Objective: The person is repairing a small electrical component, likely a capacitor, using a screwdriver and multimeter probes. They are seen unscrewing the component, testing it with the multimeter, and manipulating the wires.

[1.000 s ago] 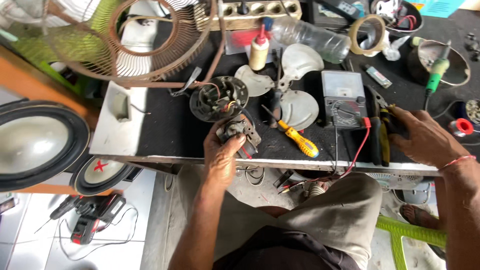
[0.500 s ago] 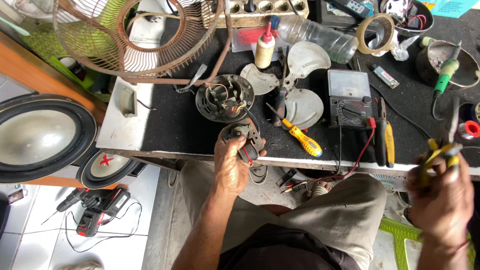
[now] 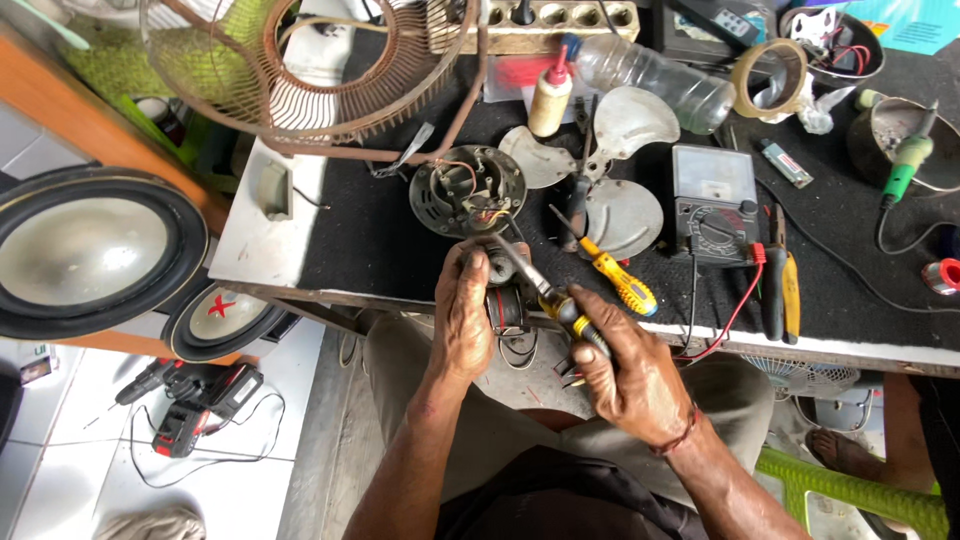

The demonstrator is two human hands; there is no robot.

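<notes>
Yellow-handled tool (image 3: 556,300) sat gripped in your right hand (image 3: 628,368), tip slanting up-left onto the motor (image 3: 500,290) your left hand (image 3: 462,318) clasped

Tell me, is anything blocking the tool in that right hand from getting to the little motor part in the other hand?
Nothing visible does. The right hand holds a yellow-handled tool whose metal tip already lies against the motor part gripped by the left hand. The left fingers wrap one side only, leaving the tool's side open.
</notes>
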